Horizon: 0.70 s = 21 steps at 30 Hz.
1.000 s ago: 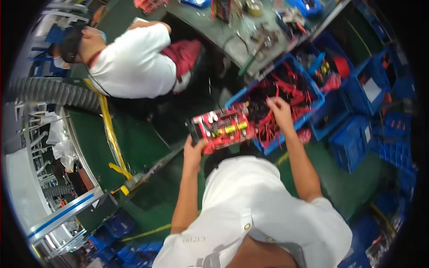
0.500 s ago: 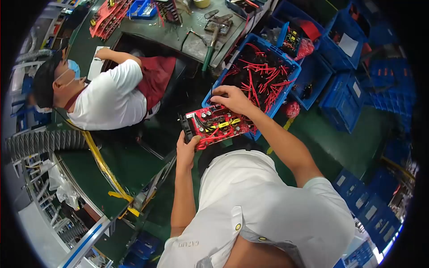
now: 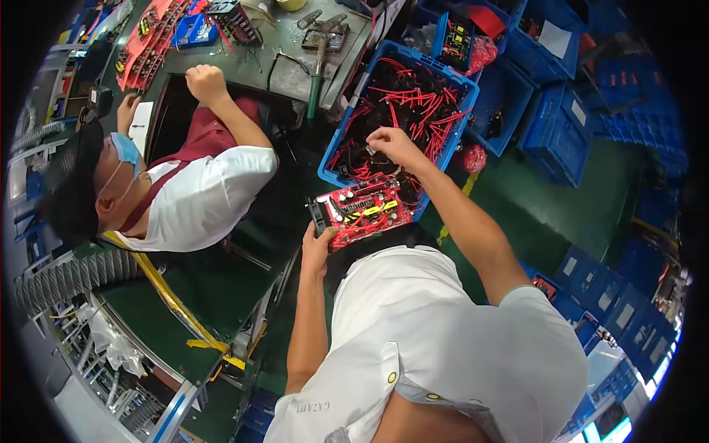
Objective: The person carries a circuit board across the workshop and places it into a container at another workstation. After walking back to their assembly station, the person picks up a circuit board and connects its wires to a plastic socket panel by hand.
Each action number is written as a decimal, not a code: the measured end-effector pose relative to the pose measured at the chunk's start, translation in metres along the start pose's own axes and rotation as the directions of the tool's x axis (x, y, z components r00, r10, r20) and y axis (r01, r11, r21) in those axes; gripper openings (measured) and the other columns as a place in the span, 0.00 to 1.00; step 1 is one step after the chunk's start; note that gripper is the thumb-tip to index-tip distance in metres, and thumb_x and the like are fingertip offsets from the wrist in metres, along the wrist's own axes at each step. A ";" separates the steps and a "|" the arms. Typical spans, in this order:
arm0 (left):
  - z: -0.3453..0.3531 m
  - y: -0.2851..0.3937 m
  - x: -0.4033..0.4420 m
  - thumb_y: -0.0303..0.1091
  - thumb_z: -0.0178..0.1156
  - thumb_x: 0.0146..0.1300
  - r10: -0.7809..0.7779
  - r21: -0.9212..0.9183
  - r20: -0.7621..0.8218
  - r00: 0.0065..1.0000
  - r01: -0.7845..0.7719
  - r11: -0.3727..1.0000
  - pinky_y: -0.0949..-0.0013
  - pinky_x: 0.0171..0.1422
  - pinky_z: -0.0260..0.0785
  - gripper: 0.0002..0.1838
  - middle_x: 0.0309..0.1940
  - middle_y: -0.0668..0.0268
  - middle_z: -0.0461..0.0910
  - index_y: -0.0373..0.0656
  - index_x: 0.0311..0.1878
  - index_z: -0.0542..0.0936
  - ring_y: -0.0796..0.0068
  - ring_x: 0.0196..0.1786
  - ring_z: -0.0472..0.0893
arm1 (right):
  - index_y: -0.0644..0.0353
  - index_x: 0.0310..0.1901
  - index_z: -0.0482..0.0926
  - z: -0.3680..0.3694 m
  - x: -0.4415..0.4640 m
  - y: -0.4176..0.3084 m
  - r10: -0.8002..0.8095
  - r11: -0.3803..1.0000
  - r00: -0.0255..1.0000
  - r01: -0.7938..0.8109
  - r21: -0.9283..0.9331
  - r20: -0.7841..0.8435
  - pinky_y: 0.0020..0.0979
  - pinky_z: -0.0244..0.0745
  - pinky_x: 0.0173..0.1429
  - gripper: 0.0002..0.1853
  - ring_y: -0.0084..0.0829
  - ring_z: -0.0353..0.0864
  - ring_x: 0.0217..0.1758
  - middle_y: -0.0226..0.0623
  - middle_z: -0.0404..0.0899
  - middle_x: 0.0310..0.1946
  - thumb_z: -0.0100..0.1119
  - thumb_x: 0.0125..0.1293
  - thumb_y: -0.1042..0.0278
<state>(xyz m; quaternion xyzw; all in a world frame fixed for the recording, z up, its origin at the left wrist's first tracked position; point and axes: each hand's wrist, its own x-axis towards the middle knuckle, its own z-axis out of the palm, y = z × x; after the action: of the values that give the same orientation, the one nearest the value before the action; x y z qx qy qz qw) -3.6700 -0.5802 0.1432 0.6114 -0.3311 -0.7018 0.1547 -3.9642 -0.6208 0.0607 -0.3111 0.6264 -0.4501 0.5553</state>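
Note:
A red circuit board (image 3: 380, 215) with coils, yellow-labelled parts and a black fan-like end on its left is held tilted in front of me. My left hand (image 3: 316, 251) grips its lower left corner, thumb on top. My right hand (image 3: 397, 149) is above a blue crate (image 3: 346, 127), thumb and fingers pinched together. A small pale bit shows at those fingertips, too small to name. Inside the crate lie many dark parts with red wires (image 3: 436, 111). The far edge of the board is by the crate's near side.
A co-worker (image 3: 199, 192) in a white shirt and red apron sits at the left by a metal workbench (image 3: 273, 33) with a green-handled tool (image 3: 315, 92). More blue crates (image 3: 554, 136) stand at the right. A grey duct hose (image 3: 81, 277) lies at the left.
My right hand has moved from the board's upper edge to over the crate, fingers pinched. My left hand still holds the board. The co-worker's raised arm has shifted.

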 end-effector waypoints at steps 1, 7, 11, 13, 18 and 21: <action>0.001 -0.004 0.003 0.29 0.60 0.59 0.009 -0.020 0.015 1.000 -0.009 1.000 0.73 0.40 0.76 0.16 0.38 0.67 0.81 0.41 0.51 0.76 0.78 0.36 0.81 | 0.69 0.47 0.81 0.000 -0.001 0.004 -0.060 0.998 0.994 0.062 -0.024 0.090 0.24 0.72 0.33 0.17 0.21 0.78 0.29 0.38 0.83 0.33 0.65 0.59 0.67; 0.011 -0.002 0.008 0.28 0.60 0.60 0.074 0.064 0.011 0.997 -0.075 0.995 0.74 0.37 0.74 0.12 0.36 0.69 0.81 0.42 0.48 0.76 0.82 0.34 0.80 | 0.67 0.35 0.84 0.027 -0.007 -0.006 -0.067 0.982 0.979 0.099 -0.162 0.191 0.26 0.70 0.31 0.11 0.20 0.76 0.27 0.34 0.80 0.23 0.65 0.56 0.67; 0.005 0.006 0.012 0.28 0.60 0.60 0.020 0.009 -0.001 1.000 -0.020 1.000 0.74 0.38 0.75 0.13 0.36 0.69 0.80 0.42 0.48 0.76 0.81 0.34 0.80 | 0.65 0.36 0.83 0.014 0.006 0.015 0.122 0.977 0.993 -0.121 0.176 0.004 0.25 0.71 0.39 0.09 0.20 0.76 0.31 0.30 0.82 0.31 0.62 0.62 0.66; 0.003 0.006 0.013 0.28 0.61 0.59 0.005 -0.041 -0.010 1.000 -0.006 0.999 0.74 0.37 0.75 0.14 0.35 0.68 0.80 0.42 0.49 0.76 0.80 0.34 0.80 | 0.64 0.36 0.82 0.020 -0.005 -0.001 0.023 0.998 0.989 -0.031 0.053 0.145 0.24 0.71 0.39 0.09 0.19 0.75 0.32 0.30 0.82 0.31 0.62 0.63 0.66; -0.005 0.002 0.016 0.25 0.59 0.58 0.050 0.009 0.025 0.998 -0.050 0.999 0.71 0.43 0.76 0.15 0.37 0.66 0.81 0.38 0.50 0.75 0.76 0.36 0.82 | 0.62 0.38 0.81 -0.011 0.018 -0.010 0.073 0.899 0.989 -0.010 0.438 -0.126 0.24 0.73 0.43 0.11 0.21 0.79 0.36 0.32 0.83 0.31 0.59 0.65 0.61; -0.012 -0.009 0.018 0.28 0.61 0.57 0.018 -0.006 0.028 0.999 -0.018 1.000 0.74 0.37 0.75 0.16 0.36 0.68 0.80 0.39 0.50 0.76 0.78 0.34 0.81 | 0.60 0.45 0.80 -0.045 0.024 0.020 0.175 0.932 0.961 -0.091 0.350 -0.215 0.22 0.70 0.43 0.16 0.21 0.78 0.37 0.30 0.82 0.33 0.60 0.67 0.54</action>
<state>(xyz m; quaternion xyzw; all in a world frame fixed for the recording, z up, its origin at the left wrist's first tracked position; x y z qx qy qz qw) -3.6606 -0.5878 0.1236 0.5981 -0.3365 -0.7100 0.1581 -4.0100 -0.6242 0.0313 -0.1106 0.6231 -0.5462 0.5488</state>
